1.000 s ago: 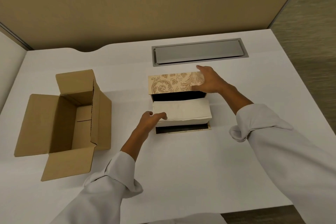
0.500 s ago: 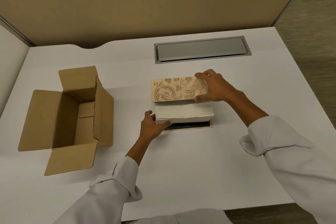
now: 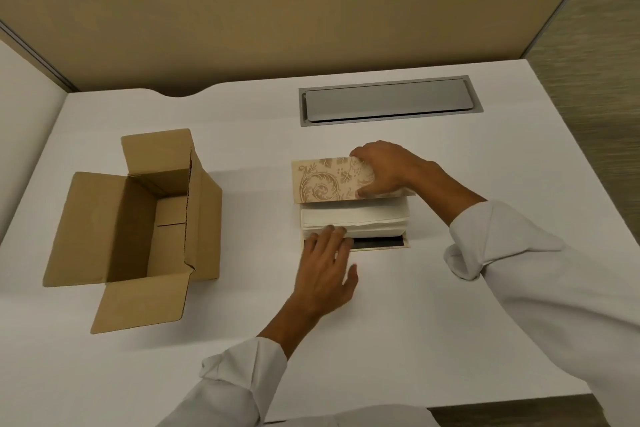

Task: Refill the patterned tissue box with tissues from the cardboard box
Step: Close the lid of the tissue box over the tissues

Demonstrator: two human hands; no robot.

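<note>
The patterned tissue box (image 3: pixel 325 180), cream with gold scrollwork, stands in the middle of the white table. My right hand (image 3: pixel 384 168) grips its right part and holds it tilted over a white stack of tissues (image 3: pixel 356 217). The stack rests on the box's flat base (image 3: pixel 381 243), whose dark inside shows at the front. My left hand (image 3: pixel 325 267) lies flat with its fingers spread, the fingertips touching the stack's front left edge. The cardboard box (image 3: pixel 138 218) sits open at the left, and I see no tissues in it.
A grey metal cable hatch (image 3: pixel 386 102) is set into the table behind the tissue box. A tan partition wall (image 3: pixel 277 10) runs along the table's back edge. The table's right edge (image 3: pixel 561 149) borders the floor.
My right hand has lowered the patterned box over the tissues, covering the dark gap. My left hand has let go of the stack's left end and now lies flat at its front.
</note>
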